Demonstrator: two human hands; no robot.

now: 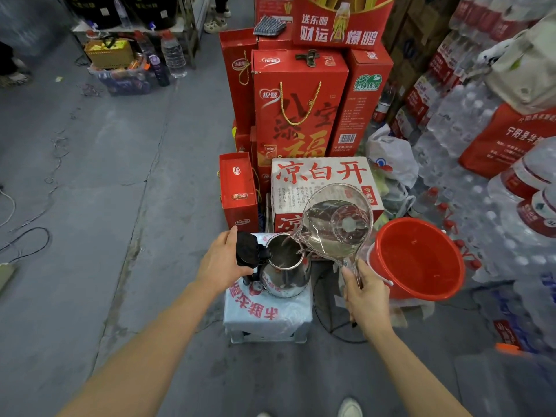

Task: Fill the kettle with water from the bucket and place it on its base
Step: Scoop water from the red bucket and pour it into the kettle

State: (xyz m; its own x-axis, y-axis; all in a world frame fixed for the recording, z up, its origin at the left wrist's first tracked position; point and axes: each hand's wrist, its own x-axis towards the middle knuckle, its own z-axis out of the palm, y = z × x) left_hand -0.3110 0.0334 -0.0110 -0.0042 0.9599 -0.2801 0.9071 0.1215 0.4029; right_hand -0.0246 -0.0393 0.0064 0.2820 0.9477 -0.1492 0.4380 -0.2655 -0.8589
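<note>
The left hand [224, 260] grips the black lid [247, 249] of the steel kettle [285, 272], which stands on a wrapped water case [267, 314], while the right hand [365, 299] clasps the handle of a clear plastic ladle [334, 224] tipped over the kettle's mouth, the red bucket [418, 260] at three o'clock of the kettle.

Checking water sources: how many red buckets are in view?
1. The red bucket sits on the floor right of the kettle, beside the right hand. Others may hide behind the boxes.
</note>
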